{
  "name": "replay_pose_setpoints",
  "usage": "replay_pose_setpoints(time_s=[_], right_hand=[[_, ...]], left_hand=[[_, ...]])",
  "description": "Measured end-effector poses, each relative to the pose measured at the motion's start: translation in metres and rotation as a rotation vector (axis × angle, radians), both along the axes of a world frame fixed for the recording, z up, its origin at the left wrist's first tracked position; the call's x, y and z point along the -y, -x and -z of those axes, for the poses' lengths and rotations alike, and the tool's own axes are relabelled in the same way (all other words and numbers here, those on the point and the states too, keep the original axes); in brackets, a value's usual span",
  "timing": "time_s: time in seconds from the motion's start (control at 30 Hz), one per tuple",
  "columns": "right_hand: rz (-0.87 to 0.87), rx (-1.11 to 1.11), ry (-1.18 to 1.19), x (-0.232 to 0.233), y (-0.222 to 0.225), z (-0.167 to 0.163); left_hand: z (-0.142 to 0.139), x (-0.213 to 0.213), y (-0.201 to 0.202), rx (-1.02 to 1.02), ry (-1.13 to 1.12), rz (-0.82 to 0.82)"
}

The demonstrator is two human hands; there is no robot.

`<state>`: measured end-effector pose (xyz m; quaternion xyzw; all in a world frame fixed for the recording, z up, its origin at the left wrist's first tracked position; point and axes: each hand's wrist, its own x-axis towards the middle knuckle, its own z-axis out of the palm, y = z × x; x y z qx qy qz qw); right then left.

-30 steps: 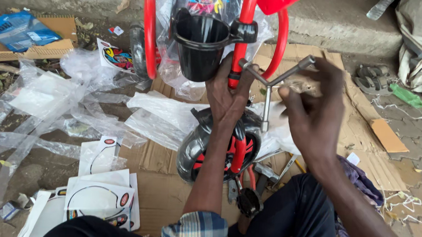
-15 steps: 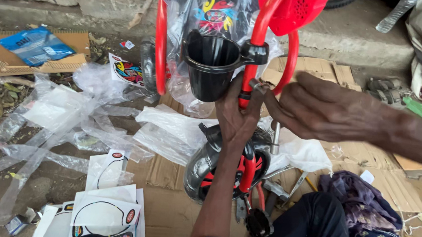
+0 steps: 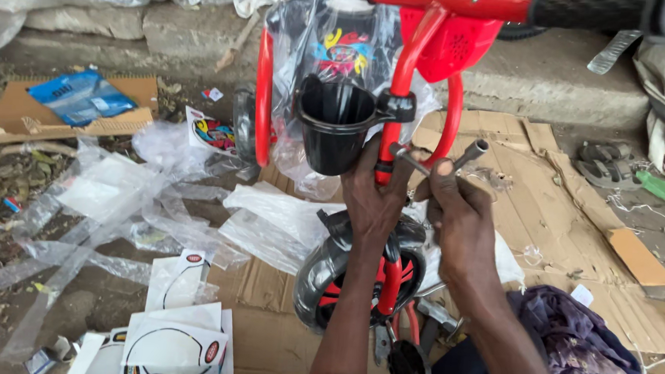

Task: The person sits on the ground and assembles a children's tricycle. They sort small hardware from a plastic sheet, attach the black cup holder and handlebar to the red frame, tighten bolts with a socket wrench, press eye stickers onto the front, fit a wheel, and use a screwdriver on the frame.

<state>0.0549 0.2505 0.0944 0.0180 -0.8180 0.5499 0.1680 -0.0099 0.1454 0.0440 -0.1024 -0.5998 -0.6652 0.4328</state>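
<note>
The left hand [image 3: 373, 200] grips the red stem [image 3: 389, 148] just below the black cup [image 3: 333, 126]. Beside it, the right hand [image 3: 456, 212] clasps a metal cross wrench [image 3: 443, 166] — its socket end touching the stem.

We saw the left hand [image 3: 373, 200] wrapped around the red upright tube [image 3: 394, 114] of a child's tricycle, just under the black cup holder [image 3: 334, 126] clamped to it. The right hand [image 3: 456, 212] gripped a metal cross wrench [image 3: 446, 164], one arm of it touching the tube. The black front wheel [image 3: 328, 274] stood on flattened cardboard [image 3: 573, 222], with clear plastic wrapping [image 3: 119, 198] lying beside.
</note>
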Motion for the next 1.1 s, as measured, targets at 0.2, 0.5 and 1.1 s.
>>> replay_pose_setpoints(time_s=[0.2,0.5,1.1], right_hand=[[-0.196,0.002,0.217,-0.019,-0.009,0.003],[-0.311,-1.121,-1.73,-0.072,0.026,-0.057],[0.032,-0.89,-1.155,-0.022,0.024,-0.015]], left_hand=[[-0.003,0.001,-0.006,0.091,-0.037,0.051],[-0.003,0.0,-0.002,0.059,-0.061,0.107],[0.007,-0.005,0.004,0.067,-0.021,0.029]])
